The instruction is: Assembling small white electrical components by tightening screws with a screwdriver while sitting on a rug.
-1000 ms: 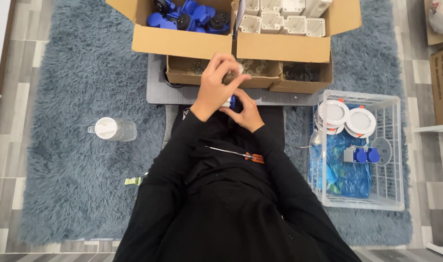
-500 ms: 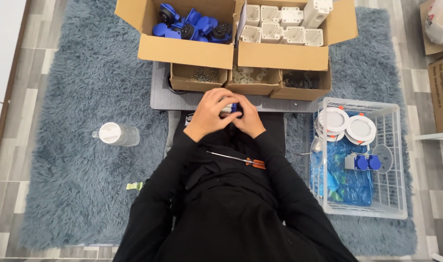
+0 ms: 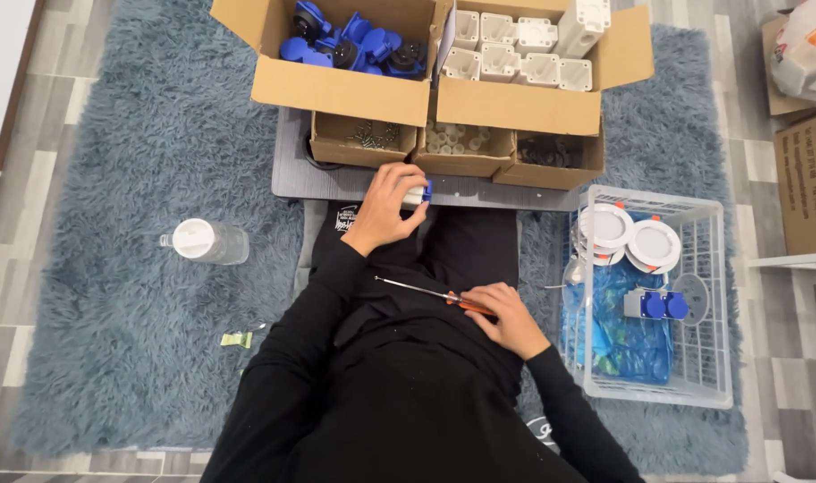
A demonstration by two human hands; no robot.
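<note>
My left hand [image 3: 388, 206] grips a small white and blue plastic part [image 3: 419, 192] just in front of the grey board [image 3: 327, 183]. Lower down, on my lap, my right hand [image 3: 508, 315] closes on the orange handle of a screwdriver [image 3: 426, 292] whose thin metal shaft points left across my black clothing. The two hands are well apart.
Two open cardboard boxes sit ahead: one with blue parts [image 3: 354, 45], one with white square parts [image 3: 524, 45]. Three small trays [image 3: 452, 148] of screws and bits lie under them. A white wire basket [image 3: 658, 295] with round white discs stands right; a clear bottle [image 3: 207, 241] lies left on the blue rug.
My hands were together on the small part in front of me. Now my right hand has dropped to my lap and taken the screwdriver, while my left hand keeps the part.
</note>
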